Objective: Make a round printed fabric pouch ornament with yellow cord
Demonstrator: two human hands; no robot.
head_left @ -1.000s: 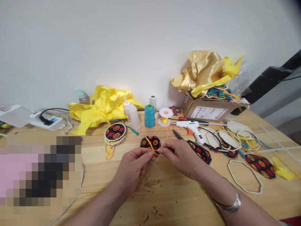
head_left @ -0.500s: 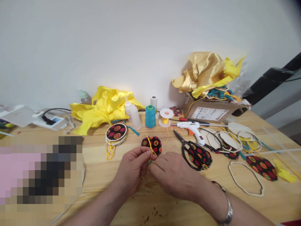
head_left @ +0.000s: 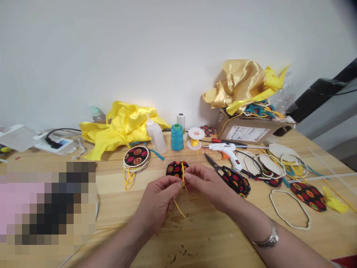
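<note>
Between my two hands a yellow braided cord [head_left: 183, 171] stands upright, its loose ends trailing down below. My left hand [head_left: 160, 193] pinches it low down between thumb and fingertips. Higher up, my right hand [head_left: 205, 183] has its thumb and forefinger closed on the cord's right side. Just behind the fingers lies a black patterned fabric piece [head_left: 173, 169] with red and green rounds, partly covered by my hands. To the right are black scissors [head_left: 223, 172] over another patterned piece. A spool of yellow cord [head_left: 195, 138] stands behind.
Behind stand a teal thread cone [head_left: 177, 137], white squeeze bottles [head_left: 158, 138] and yellow satin [head_left: 119, 124]. A white glue gun [head_left: 227, 152] lies by a cardboard box [head_left: 245, 130]. Wooden frames [head_left: 290, 209] spread rightward; a round fabric-covered hoop [head_left: 136, 157] lies left.
My right hand has risen from the cord's lower ends to its braided part, fingers turned upward. The loose ends now hang free, and the braid stands straighter. The view has shifted slightly.
</note>
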